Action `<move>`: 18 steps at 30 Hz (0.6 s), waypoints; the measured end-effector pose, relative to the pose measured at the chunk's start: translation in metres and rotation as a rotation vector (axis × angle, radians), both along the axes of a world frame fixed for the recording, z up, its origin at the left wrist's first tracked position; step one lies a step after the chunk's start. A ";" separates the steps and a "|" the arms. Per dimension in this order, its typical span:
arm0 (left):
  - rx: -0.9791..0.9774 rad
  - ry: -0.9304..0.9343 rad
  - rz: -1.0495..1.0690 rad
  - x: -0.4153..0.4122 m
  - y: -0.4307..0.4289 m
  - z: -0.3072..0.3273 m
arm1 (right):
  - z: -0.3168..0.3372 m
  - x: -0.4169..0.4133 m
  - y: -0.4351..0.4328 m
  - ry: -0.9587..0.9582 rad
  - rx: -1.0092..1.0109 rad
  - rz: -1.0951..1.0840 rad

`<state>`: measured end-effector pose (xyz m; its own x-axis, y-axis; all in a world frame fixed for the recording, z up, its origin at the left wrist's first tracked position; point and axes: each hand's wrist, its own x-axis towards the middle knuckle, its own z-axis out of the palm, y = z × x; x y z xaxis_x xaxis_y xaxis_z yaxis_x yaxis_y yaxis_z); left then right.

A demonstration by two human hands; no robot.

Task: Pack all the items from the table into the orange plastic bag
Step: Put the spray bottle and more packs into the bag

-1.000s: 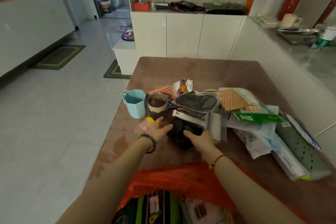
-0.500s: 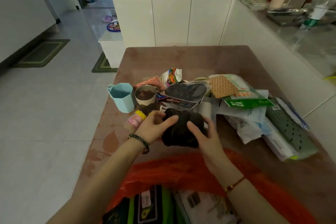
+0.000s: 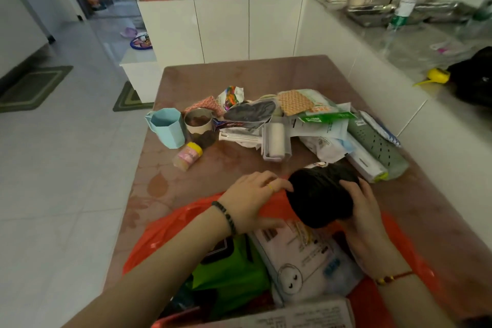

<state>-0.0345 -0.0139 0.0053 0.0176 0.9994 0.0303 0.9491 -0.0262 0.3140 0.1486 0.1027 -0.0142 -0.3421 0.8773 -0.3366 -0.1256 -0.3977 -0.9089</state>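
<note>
Packing roughly mid-way, judging by what lies where. The orange plastic bag (image 3: 170, 231) sits open at the near edge of the surface (image 3: 266, 72) and already has several things in it: a bright green pouch (image 3: 229, 271), a white printed packet (image 3: 306, 266) with a cartoon face, a dark item near the left wall of the bag, more paper packaging at the very near edge. The right hand (image 3: 364, 210) has its grip closed around a black rolled bundle (image 3: 319, 194), cloth or yarn, can't tell which, held right over the far rim of the bag mouth, not yet dropped in. The left hand (image 3: 253, 194) rests at the bag's far rim, fingertips touching the bundle; whether its grip pinches the plastic or just steadies, can't tell. Left on the surface, plenty: light blue cup (image 3: 166, 126) at far left, empty as far as visible; a brown patterned cup (image 3: 199, 125) touching it, something dark inside; small yellow-capped jar (image 3: 187, 157) lying on its side just near them; white lint roller (image 3: 275, 142) mid pile; grey-green perforated piece (image 3: 375, 146) at right; a heap of snack and plastic packets (image 3: 316, 112) between, overlapping. Probably a dozen or so items to go.
</note>
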 end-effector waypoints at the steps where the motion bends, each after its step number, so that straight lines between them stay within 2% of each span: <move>1: -0.087 0.133 0.045 -0.004 -0.002 -0.005 | -0.003 0.011 -0.004 -0.017 0.001 -0.004; 2: -0.165 0.202 0.112 -0.009 -0.005 -0.010 | -0.006 0.022 -0.008 -0.037 0.002 0.011; 4: -0.219 0.182 0.247 -0.019 -0.012 -0.017 | -0.014 0.039 -0.018 -0.140 0.070 0.070; 7: -0.106 -0.003 0.395 -0.022 -0.015 -0.019 | -0.028 0.050 -0.044 -0.408 0.256 0.131; 9: -0.032 -0.138 0.464 -0.019 -0.012 -0.015 | -0.039 0.052 -0.061 -0.526 0.279 0.157; 12: 0.016 -0.280 0.502 -0.018 -0.007 -0.010 | -0.049 0.058 -0.071 -0.710 0.279 0.179; 14: -0.027 -0.311 0.492 -0.021 -0.005 -0.009 | -0.044 0.063 -0.070 -0.859 0.331 0.244; 16: -0.104 -0.327 0.462 -0.024 -0.006 -0.009 | -0.033 0.067 -0.064 -1.035 0.443 0.368; 18: -0.148 -0.333 0.443 -0.029 -0.006 -0.009 | -0.016 0.066 -0.053 -1.084 0.612 0.397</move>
<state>-0.0631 -0.0197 -0.0036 -0.3902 0.9033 -0.1786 0.7085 0.4184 0.5683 0.2144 0.0501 -0.0302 -0.4199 0.8881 -0.1872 0.8100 0.2736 -0.5187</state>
